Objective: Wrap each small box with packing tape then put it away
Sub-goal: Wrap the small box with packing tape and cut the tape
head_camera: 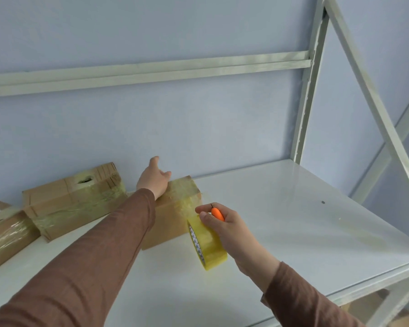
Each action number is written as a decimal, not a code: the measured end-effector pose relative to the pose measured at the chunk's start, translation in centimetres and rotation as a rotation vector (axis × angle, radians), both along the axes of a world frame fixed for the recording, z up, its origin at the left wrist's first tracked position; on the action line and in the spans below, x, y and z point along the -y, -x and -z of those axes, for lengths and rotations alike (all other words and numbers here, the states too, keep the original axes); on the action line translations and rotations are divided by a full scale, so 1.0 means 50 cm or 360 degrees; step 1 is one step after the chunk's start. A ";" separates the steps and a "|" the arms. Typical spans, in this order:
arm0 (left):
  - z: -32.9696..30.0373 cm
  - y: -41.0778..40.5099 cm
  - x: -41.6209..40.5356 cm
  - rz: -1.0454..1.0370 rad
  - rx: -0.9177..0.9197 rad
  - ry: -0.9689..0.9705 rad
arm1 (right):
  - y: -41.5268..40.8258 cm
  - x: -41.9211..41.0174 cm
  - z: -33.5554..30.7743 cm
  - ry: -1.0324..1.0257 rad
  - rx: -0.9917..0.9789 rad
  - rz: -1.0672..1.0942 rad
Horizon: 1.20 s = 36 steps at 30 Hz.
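A small brown cardboard box (168, 220) wrapped in clear tape lies on the white shelf (281, 220), near the back wall. My left hand (154, 180) rests on the box's far top edge with its fingers straight. My right hand (224, 230) grips a yellowish roll of packing tape (208, 244) together with a small orange-handled cutter (217, 214), right beside the box's near right corner. A strip of tape runs from the roll to the box.
Two more taped cardboard boxes lie to the left, one longer (73, 201) and one at the frame's edge (7, 234). The shelf's grey-green metal posts (305, 102) and a diagonal brace (373, 102) rise at the right. A crossbar (151, 72) runs above.
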<state>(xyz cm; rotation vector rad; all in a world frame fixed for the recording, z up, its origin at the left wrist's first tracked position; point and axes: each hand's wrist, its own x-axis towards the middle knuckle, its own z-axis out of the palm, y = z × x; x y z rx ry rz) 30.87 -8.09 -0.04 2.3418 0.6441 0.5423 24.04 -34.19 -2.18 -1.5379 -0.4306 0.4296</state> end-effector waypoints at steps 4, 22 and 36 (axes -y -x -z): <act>-0.022 0.044 0.002 0.0202 0.0789 -0.0117 | 0.000 0.001 0.002 -0.0024 -0.0006 -0.0009; -0.044 0.042 0.014 0.0984 -0.0985 -0.0567 | -0.011 0.008 0.018 0.0065 0.0040 -0.0085; -0.057 0.068 -0.008 0.1152 -0.0814 0.0675 | -0.036 -0.001 -0.064 -0.0088 0.0135 -0.0060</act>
